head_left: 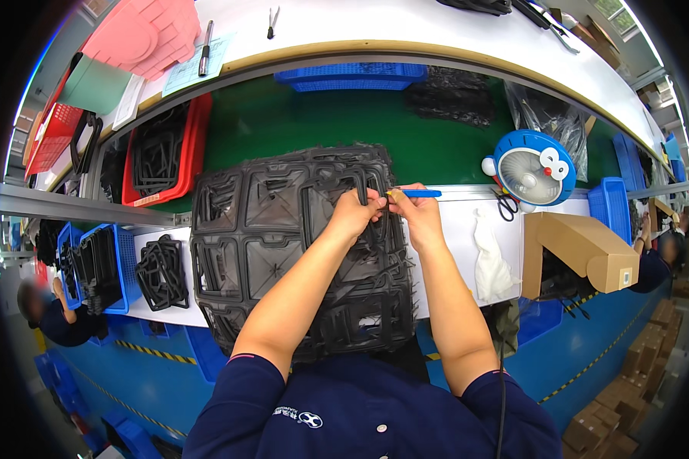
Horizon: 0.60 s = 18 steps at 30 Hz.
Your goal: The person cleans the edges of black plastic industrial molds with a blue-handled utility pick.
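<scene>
A large stack of black moulded sheets [274,264], patterned with rectangular frames, lies in front of me and hangs over the near table edge. My left hand [355,212] is closed on a black rubber-like frame [361,182] at the sheet's far right part. Close beside it, my right hand [416,211] pinches a slim blue-handled tool [423,193]. The handle points right, and a small yellow part shows near the fingers. The tool's working end is hidden at the frame, between the two hands.
Right of the sheets lie a white cloth [492,260], black scissors [507,205], a blue fan [532,170] and an open cardboard box [582,249]. On the left are loose black frames [162,273], a blue basket [122,268] and a red crate [195,157]. Other people sit at both sides.
</scene>
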{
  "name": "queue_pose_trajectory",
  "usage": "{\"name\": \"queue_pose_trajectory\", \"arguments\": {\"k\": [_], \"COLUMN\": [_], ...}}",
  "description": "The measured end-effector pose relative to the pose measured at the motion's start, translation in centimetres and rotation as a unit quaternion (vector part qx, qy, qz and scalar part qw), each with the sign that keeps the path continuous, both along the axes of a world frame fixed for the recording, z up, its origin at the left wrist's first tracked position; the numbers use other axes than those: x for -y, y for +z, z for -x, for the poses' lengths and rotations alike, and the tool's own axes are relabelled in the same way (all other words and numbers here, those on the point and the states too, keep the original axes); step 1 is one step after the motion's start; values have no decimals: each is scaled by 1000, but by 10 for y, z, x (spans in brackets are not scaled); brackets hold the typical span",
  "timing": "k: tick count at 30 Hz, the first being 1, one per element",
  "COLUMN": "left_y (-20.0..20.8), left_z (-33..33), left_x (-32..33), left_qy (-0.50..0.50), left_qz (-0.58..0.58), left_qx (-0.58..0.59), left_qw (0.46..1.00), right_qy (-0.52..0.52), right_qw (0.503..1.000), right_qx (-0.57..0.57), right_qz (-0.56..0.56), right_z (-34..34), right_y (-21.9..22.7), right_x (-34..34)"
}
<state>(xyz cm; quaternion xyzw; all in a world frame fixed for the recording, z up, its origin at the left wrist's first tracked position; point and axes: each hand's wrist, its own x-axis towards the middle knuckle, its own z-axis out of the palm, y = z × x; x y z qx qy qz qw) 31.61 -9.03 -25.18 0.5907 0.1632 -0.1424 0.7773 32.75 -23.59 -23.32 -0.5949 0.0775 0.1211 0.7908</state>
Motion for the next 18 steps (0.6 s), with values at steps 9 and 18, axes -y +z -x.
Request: {"name": "queue_pose_trajectory", "arguments": {"k": [9,18], "left_y": [13,147], "left_z": [11,99], "left_x": [1,-171], "left_qy": [4,222], "left_qz": [-53,480], "left_qx": [38,234], "left_qw": [998,816], "right_qy": [20,-54], "right_qw": [963,870], "right_qx": [138,180], "right_qz": [232,457], "right_z": [6,-20], "right_y": [-2,-35], "right_x": [-3,24]}}
